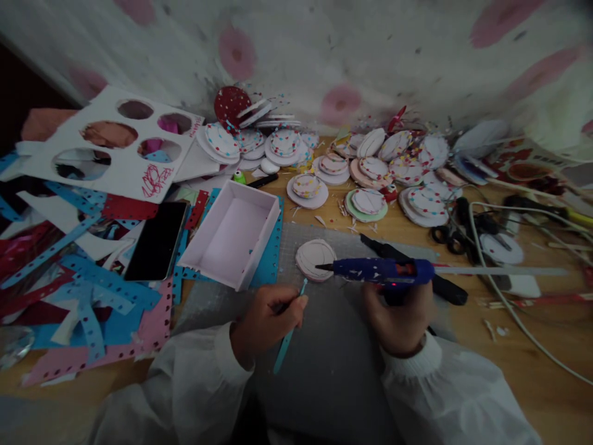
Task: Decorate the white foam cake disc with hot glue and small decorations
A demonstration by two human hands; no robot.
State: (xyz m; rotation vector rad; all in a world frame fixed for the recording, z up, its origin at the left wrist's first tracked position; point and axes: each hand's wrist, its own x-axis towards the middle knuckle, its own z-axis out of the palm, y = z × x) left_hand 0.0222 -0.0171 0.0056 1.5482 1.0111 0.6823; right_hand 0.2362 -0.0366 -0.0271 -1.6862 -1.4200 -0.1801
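Observation:
My right hand [401, 315] grips a blue glue gun [370, 271], its black nozzle pointing left. A long glue stick [500, 271] sticks out of the gun's back. The nozzle tip is over a small stack of white and pinkish discs [311, 254] on the dark cutting mat [333, 371]; I cannot tell if it touches. In my left hand [273, 318], pinched between thumb and fingers, are slim teal tweezers [286, 346]. Their tip points up beside the near edge of the disc stack, with a tiny pale bit at the end.
A white open box [234, 232] stands left of the mat, near a black phone [157, 241] and coloured paper scraps [88, 290]. Several beaded discs [306, 188] line the back. Black scissors [448, 238], a dark long tool [440, 284] and a white cable [500, 296] lie right.

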